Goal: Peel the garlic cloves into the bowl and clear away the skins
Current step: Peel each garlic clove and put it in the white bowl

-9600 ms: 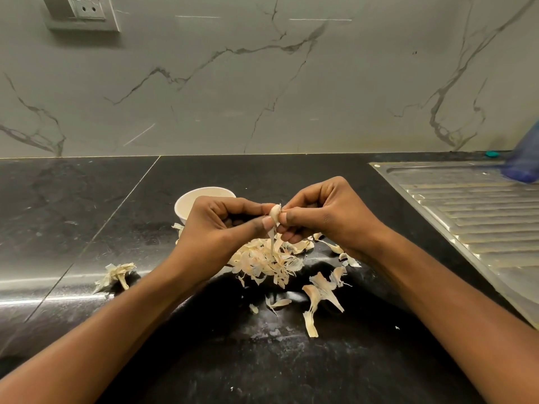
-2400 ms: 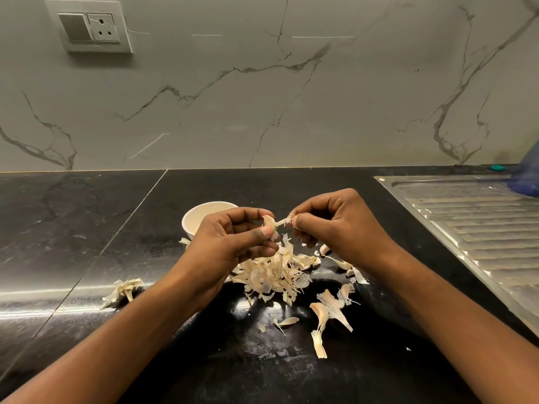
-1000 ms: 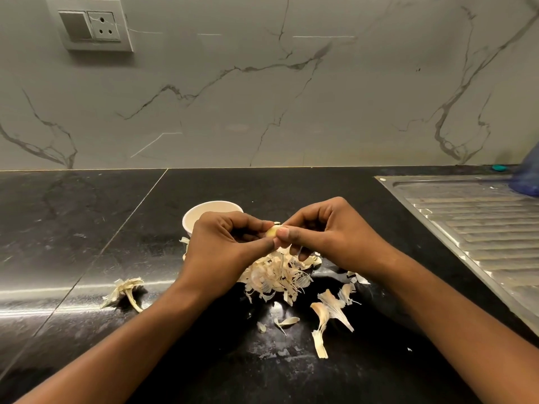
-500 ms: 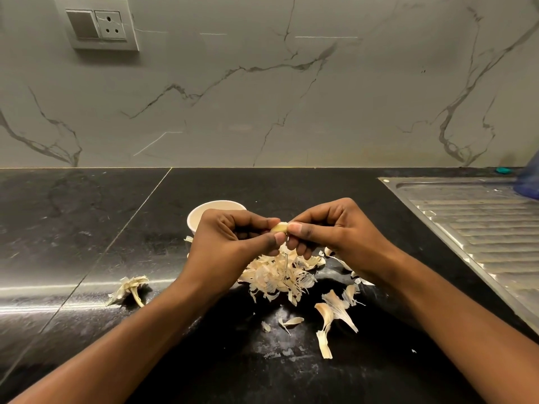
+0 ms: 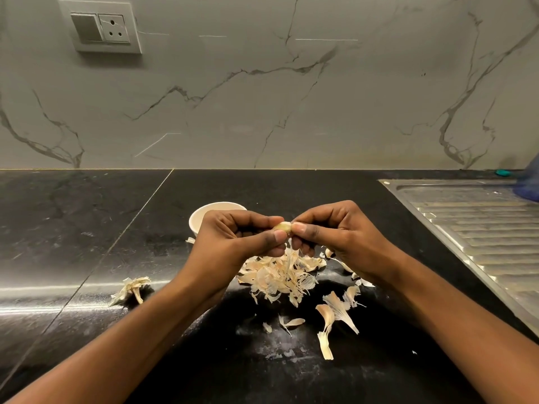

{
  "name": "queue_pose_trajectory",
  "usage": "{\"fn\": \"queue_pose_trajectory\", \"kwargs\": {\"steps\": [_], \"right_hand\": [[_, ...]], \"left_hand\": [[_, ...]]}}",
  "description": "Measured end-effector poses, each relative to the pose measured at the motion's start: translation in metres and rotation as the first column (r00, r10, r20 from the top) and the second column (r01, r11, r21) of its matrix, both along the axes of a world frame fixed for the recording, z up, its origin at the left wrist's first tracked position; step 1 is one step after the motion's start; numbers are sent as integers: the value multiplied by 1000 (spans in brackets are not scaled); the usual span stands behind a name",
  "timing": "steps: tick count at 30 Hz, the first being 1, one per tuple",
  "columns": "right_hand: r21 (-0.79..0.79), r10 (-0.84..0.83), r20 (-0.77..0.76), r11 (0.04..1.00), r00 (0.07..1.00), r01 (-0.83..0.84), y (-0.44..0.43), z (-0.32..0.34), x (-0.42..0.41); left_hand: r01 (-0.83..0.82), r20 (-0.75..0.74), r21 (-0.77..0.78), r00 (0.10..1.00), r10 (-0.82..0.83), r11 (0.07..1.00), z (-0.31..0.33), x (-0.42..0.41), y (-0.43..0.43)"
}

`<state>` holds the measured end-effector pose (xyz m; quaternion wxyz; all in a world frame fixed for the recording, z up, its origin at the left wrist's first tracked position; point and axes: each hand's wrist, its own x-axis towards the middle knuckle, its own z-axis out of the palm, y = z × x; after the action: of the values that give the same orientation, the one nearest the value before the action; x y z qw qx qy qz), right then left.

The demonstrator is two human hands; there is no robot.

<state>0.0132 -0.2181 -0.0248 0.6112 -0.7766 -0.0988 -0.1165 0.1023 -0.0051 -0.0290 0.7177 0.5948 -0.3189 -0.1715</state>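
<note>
A garlic clove (image 5: 283, 227) sits just above the middle of the frame, held in the air over the worktop (image 5: 87, 228) between the two hands. The left hand (image 5: 233, 240) grips its left end between thumb and forefinger. The right hand (image 5: 338, 231) pinches its right end the same way, with the other fingers curled under. The clove's long axis runs roughly left to right, from one thumb to the other. Whether skin clings to it is hard to tell, though a thin strand seems to hang below it. The bowl (image 5: 204, 212) stands up and to the left of the clove, its rim partly hidden behind the left hand. That makes the left hand the nearer one, and the drop looks like a short carry up-left. Straight below the hands lies a heap of skins (image 5: 280, 275), with loose pieces trailing toward the lower right. A bare stalk (image 5: 131, 288) lies apart at the left. None of this is cleared yet.
</note>
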Motion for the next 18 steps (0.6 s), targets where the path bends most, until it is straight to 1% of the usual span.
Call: {"fn": "queue_pose_trajectory", "kwargs": {"steps": [5, 7, 12, 18], "right_hand": [[-14, 0, 38, 1000, 999, 0, 2, -1, 1], [-17, 7, 44, 1000, 999, -6, 3, 0, 1], [7, 3, 22, 1000, 1000, -3, 2, 3, 0], [-62, -42, 28, 997, 999, 44, 3, 4, 0]], "left_hand": [[61, -110, -9, 992, -62, 998, 3, -4, -1], [74, -124, -18, 989, -76, 997, 4, -5, -1], [62, -94, -19, 994, -64, 998, 3, -6, -2], [41, -64, 28, 997, -39, 999, 2, -5, -4]]}}
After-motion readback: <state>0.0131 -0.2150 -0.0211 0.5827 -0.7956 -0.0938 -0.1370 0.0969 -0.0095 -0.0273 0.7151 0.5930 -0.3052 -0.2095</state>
